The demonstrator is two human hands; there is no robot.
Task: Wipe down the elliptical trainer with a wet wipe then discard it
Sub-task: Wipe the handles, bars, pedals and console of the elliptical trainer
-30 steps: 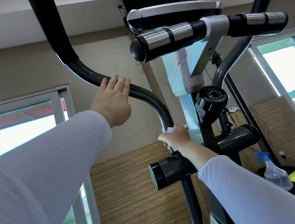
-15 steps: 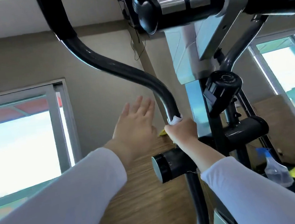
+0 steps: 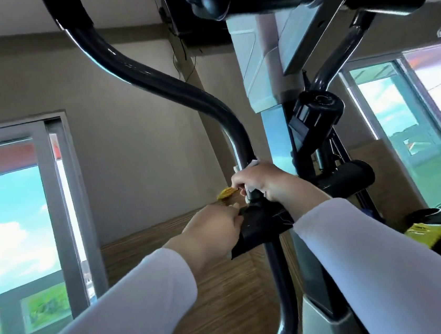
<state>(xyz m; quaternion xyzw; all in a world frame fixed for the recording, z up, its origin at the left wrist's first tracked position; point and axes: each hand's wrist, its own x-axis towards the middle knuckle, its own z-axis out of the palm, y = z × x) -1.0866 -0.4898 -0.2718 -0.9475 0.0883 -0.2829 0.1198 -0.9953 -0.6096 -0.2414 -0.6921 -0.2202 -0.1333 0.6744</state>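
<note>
My right hand (image 3: pixel 259 183) clenched the white wet wipe (image 3: pixel 254 163) round the curved black metal handlebar (image 3: pixel 166 87), my left hand (image 3: pixel 215 229) touching the black cylindrical pivot tube (image 3: pixel 264 222), grip unclear

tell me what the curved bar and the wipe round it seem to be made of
Curved bar: probably painted metal tube, glossy dark grey; sharp bright highlights run along it. Wipe: soft thin white sheet, likely nonwoven cloth; crumpled edges poke out above the right hand that grips it.

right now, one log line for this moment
right hand grips wet wipe round swing arm | left hand at pivot cap, grip unclear | wet wipe not discarded
</note>
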